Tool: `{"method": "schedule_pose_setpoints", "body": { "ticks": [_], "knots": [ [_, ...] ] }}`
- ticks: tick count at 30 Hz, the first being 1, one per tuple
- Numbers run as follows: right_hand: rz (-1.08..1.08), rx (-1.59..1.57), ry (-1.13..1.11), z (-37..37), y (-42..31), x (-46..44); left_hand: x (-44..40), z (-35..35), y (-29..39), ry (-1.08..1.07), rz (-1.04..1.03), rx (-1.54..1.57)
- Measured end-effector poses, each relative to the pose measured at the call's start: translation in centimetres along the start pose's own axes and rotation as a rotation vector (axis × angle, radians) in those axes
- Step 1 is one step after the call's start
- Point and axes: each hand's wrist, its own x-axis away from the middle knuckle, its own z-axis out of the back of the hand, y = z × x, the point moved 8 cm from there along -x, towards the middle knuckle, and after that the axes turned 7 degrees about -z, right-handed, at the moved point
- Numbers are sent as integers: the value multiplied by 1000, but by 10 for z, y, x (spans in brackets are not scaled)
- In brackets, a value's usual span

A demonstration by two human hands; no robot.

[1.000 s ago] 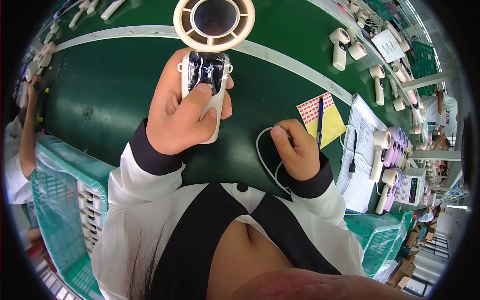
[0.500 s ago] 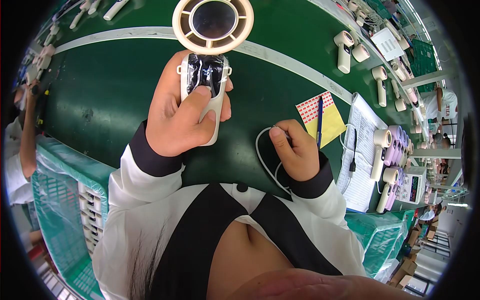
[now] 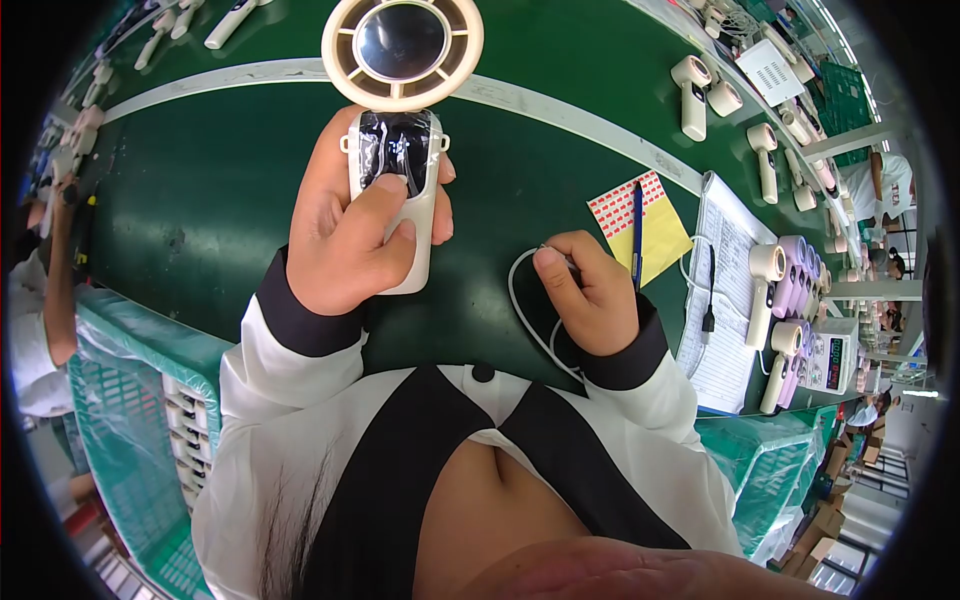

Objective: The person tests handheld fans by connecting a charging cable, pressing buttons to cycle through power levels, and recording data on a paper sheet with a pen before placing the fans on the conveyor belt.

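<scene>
My left hand [image 3: 350, 235] is wrapped round the handle of a cream handheld fan [image 3: 418, 235]. The fan's round head points away from me, and my thumb presses on the dark, film-covered front panel. My right hand [image 3: 590, 295] is closed round a thin white cable [image 3: 516, 292], which loops below it toward my body; its end in my fingers is hidden. Just beyond my right hand lie a yellow pad [image 3: 662, 240] with a sheet of red stickers [image 3: 612, 212] and a blue pen [image 3: 637, 228].
Written sheets [image 3: 722, 290] lie at the right, with a black cable plug on them. Cream and purple fans [image 3: 790, 280] stand beside a meter with a lit display [image 3: 836, 362]. Green crates [image 3: 135, 400] flank me. A co-worker's arm [image 3: 60, 280] shows at far left.
The fan and my left hand have shifted slightly left in view. My right hand keeps its grip on the cable. The co-worker's arm at the left has moved slightly.
</scene>
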Motion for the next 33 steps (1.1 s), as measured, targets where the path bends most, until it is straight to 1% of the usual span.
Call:
{"method": "schedule_pose_setpoints", "body": {
  "ticks": [9, 14, 19, 23, 24, 28, 29, 33],
  "knots": [
    [21, 3, 4, 0, 0, 0, 2, 2, -5, -9, 31, 84],
    [5, -6, 1, 0, 2, 1, 4, -2, -5, -56, 26, 35],
    [14, -10, 7, -1, 4, 2, 4, -2, -5, -50, -9, -3],
    [-23, -17, -36, -5, 5, 4, 3, -15, -13, -129, 158, 569],
    [-29, -21, -23, -4, 6, 5, 4, -18, -13, -141, 168, 569],
    [-12, 1, -49, -7, 6, 5, 6, -11, -11, -33, 84, 52],
    [-15, -6, -48, -7, 6, 5, 7, -11, -12, -36, 89, 47],
    [14, 0, -21, -5, 0, 6, 5, -15, -12, -99, 66, 185]
  ]
}}
